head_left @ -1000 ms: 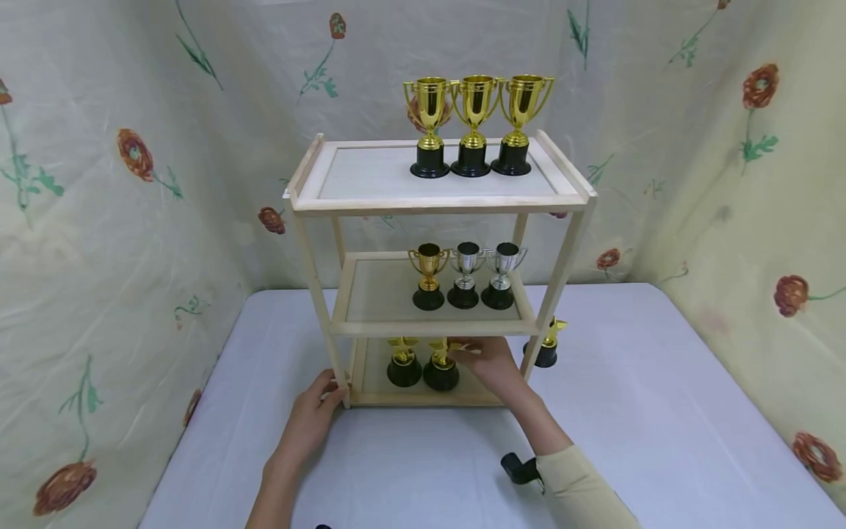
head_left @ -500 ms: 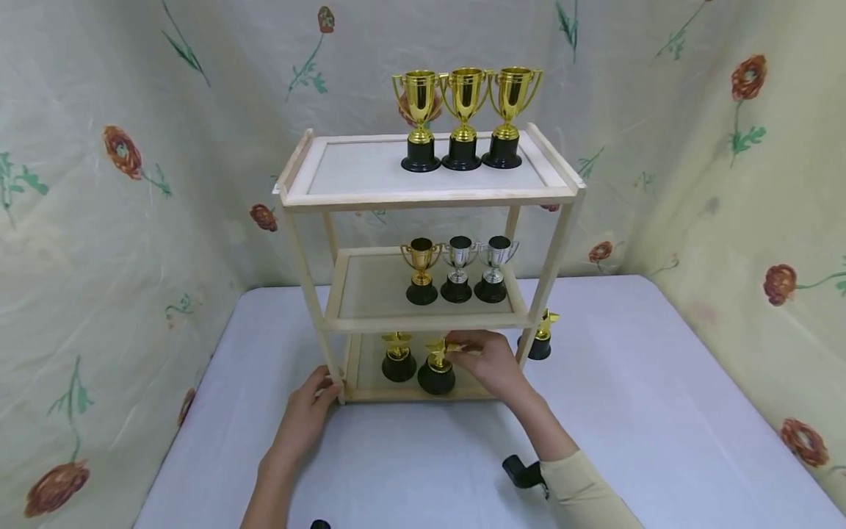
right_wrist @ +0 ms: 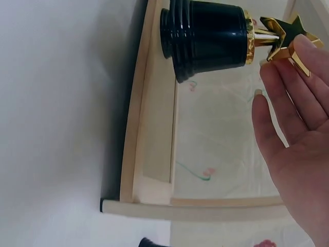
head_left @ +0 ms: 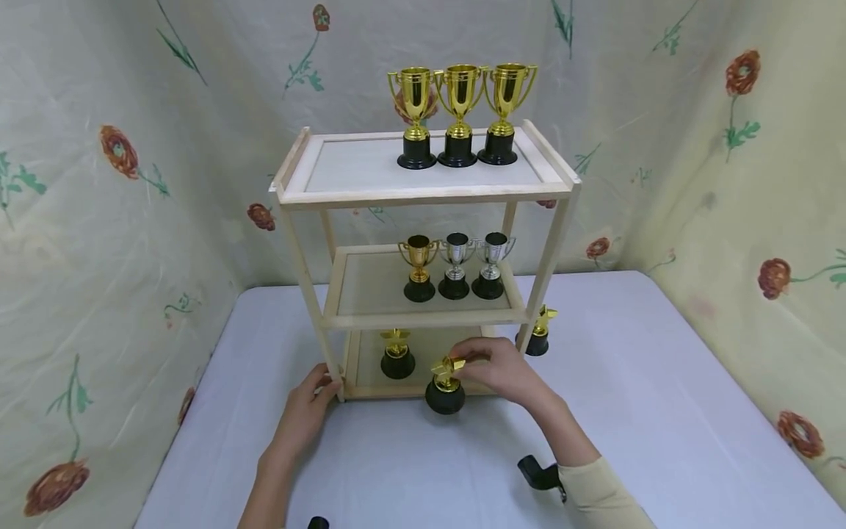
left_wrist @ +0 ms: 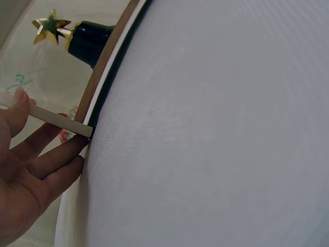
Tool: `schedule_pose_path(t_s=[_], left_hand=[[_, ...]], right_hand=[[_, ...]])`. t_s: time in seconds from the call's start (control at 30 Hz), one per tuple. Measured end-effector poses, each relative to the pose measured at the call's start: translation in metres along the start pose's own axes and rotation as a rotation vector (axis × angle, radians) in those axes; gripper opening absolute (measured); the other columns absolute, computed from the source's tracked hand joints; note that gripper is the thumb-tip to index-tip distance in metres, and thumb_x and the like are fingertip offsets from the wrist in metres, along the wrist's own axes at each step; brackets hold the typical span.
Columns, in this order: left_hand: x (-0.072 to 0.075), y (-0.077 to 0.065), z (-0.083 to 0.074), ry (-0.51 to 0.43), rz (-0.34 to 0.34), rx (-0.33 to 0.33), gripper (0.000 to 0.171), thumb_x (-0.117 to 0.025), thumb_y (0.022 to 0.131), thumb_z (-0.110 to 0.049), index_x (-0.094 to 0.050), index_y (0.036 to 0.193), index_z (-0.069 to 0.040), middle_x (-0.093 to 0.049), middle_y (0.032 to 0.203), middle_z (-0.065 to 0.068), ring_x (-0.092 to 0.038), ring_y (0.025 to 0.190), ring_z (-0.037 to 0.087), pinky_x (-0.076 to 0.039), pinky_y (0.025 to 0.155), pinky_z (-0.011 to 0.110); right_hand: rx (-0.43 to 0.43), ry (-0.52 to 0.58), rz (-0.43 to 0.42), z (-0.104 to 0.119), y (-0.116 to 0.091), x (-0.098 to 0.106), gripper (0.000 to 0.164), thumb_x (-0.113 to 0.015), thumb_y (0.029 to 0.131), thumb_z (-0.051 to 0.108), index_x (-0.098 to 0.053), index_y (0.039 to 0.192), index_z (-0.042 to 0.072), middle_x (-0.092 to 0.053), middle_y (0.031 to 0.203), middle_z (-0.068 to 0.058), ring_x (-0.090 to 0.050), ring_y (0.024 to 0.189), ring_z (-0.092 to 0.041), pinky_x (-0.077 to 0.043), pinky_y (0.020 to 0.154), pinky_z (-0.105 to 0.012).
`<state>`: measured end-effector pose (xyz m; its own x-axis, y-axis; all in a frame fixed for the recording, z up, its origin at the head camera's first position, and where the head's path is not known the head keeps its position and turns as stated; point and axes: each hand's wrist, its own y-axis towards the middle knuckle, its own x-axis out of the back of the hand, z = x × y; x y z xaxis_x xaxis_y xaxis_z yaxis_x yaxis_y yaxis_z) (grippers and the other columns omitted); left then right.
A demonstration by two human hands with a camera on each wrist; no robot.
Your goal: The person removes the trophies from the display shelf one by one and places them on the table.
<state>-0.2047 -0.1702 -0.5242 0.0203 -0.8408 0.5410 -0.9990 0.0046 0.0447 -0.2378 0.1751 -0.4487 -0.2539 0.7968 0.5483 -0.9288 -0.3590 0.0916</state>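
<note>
My right hand (head_left: 499, 371) pinches a gold star trophy (head_left: 445, 395) by its star, in front of the bottom shelf's front edge. The right wrist view shows thumb and fingertips on the star of this black-based trophy (right_wrist: 213, 36). With my left hand (head_left: 307, 408) I hold the front left leg of the wooden shelf rack (head_left: 423, 321) near its foot. In the left wrist view the thumb and fingers lie on either side of the leg (left_wrist: 61, 122). Another star trophy (head_left: 397, 361) stands on the bottom shelf, left of the held one.
Several gold cup trophies (head_left: 457, 147) stand on the top shelf. On the middle shelf are a gold cup (head_left: 419, 288) and two silver cups (head_left: 454, 285). A star trophy (head_left: 538, 342) stands on the white table (head_left: 661, 397) behind the right leg. Flowered cloth (head_left: 198, 147) surrounds the table.
My right hand has lifted the star trophy off the bottom shelf and drawn it forward past the front edge. The left hand keeps its hold on the leg. The head view has shifted slightly.
</note>
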Motion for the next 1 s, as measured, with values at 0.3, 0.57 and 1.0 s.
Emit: schedule_pose_path(t_s=[0.3,0.57,1.0], left_hand=[[0.0,0.001,0.0,-0.005,0.012,0.001,0.03,-0.055,0.103,-0.031,-0.056,0.132,-0.024,-0.067,0.124,0.012,-0.058,0.125,0.035,-0.048,0.101,0.057],[-0.001,0.001,0.0,-0.009,0.018,0.016,0.031,-0.054,0.103,-0.029,-0.056,0.133,-0.023,-0.067,0.127,0.015,-0.057,0.127,0.037,-0.048,0.102,0.057],[-0.003,0.002,0.002,-0.014,0.014,0.017,0.027,-0.054,0.103,-0.029,-0.058,0.128,-0.023,-0.068,0.125,0.012,-0.056,0.129,0.035,-0.046,0.104,0.058]], right_hand=[[0.046,0.012,0.045,-0.006,-0.014,0.013,0.017,-0.075,0.083,0.013,-0.074,0.099,0.013,-0.074,0.101,-0.003,-0.065,0.091,-0.016,-0.054,0.083,-0.034],[0.024,0.032,0.081,-0.01,-0.025,0.026,0.019,-0.078,0.082,0.015,-0.073,0.1,0.011,-0.073,0.101,-0.006,-0.066,0.093,-0.019,-0.056,0.079,-0.029],[0.043,0.072,0.122,-0.024,-0.04,0.044,0.021,-0.075,0.084,0.014,-0.073,0.104,0.005,-0.071,0.107,-0.014,-0.067,0.091,-0.021,-0.057,0.078,-0.027]])
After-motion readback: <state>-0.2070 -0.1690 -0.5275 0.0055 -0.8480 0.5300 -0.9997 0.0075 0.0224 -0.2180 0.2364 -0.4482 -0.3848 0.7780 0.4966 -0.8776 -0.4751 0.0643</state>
